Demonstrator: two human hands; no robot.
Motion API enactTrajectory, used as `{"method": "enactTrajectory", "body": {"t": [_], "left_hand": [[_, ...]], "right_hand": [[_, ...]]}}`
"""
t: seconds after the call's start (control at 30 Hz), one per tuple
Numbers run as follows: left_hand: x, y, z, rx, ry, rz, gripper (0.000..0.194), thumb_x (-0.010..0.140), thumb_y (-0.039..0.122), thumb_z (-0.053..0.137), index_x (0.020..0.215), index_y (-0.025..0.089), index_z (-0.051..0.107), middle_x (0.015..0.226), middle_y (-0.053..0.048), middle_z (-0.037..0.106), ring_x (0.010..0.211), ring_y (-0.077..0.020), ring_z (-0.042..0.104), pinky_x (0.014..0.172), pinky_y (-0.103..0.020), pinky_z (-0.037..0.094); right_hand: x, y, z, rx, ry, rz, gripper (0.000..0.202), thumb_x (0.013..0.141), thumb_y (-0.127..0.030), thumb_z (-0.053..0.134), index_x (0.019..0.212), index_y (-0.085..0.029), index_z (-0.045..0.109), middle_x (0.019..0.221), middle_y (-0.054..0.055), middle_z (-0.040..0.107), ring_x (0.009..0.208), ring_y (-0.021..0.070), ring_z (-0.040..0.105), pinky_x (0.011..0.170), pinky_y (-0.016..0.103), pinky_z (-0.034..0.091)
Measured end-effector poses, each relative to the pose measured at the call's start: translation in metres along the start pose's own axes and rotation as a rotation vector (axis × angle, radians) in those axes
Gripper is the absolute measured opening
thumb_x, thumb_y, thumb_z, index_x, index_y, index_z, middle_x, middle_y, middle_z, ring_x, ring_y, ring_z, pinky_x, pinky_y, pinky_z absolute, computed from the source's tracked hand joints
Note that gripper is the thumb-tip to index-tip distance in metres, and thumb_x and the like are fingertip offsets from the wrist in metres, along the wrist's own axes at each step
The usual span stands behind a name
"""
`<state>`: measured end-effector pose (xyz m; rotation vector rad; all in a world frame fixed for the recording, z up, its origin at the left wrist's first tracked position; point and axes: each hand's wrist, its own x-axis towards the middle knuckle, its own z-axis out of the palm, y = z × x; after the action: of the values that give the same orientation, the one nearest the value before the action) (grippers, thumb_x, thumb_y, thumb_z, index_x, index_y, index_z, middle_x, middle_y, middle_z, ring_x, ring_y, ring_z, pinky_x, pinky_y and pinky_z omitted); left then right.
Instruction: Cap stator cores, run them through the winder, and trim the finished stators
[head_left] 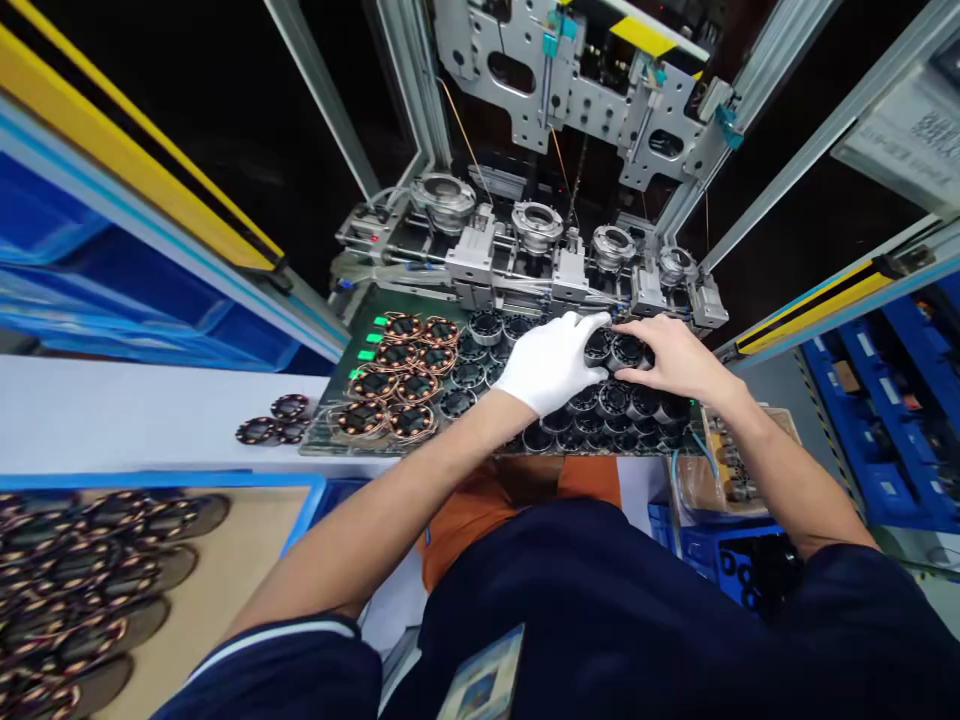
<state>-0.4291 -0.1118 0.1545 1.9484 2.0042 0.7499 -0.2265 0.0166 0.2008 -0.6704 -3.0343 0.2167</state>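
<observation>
My left hand (551,365), in a white glove, curves its thumb and fingers around a black ring-shaped stator core (598,346). Opposite it, my bare right hand (671,357) pinches a neighbouring stator core (628,351) between thumb and fingers. The two cores sit side by side above the dark green plate (390,302). Rows of unwound black cores (581,422) stand in front of and below my hands, and a few more lie left of the glove, partly hidden by it. On the plate's left side are several stators wound with copper wire (412,385).
Behind the plate stands a winding machine with several round metal fixtures (537,228) and wire-guiding plates above. Three loose cores (289,418) lie on the white table at left. A blue-edged tray (304,515) holds wound stators. At right is a box of metal parts (739,465).
</observation>
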Motion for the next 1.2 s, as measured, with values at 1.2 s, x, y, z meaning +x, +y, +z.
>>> {"method": "enactTrajectory", "body": {"t": [1.2], "left_hand": [[0.065, -0.152, -0.121, -0.205, 0.418, -0.135, 0.067, 0.082, 0.03, 0.08, 0.147, 0.026, 0.062, 0.149, -0.003, 0.074, 0.128, -0.0276, 0.067, 0.128, -0.056, 0.052]], "right_hand": [[0.171, 0.057, -0.016, 0.281, 0.31, 0.046, 0.079, 0.086, -0.058, 0.094, 0.151, -0.025, 0.065, 0.122, 0.01, 0.078, 0.108, 0.0353, 0.074, 0.105, 0.059, 0.062]]}}
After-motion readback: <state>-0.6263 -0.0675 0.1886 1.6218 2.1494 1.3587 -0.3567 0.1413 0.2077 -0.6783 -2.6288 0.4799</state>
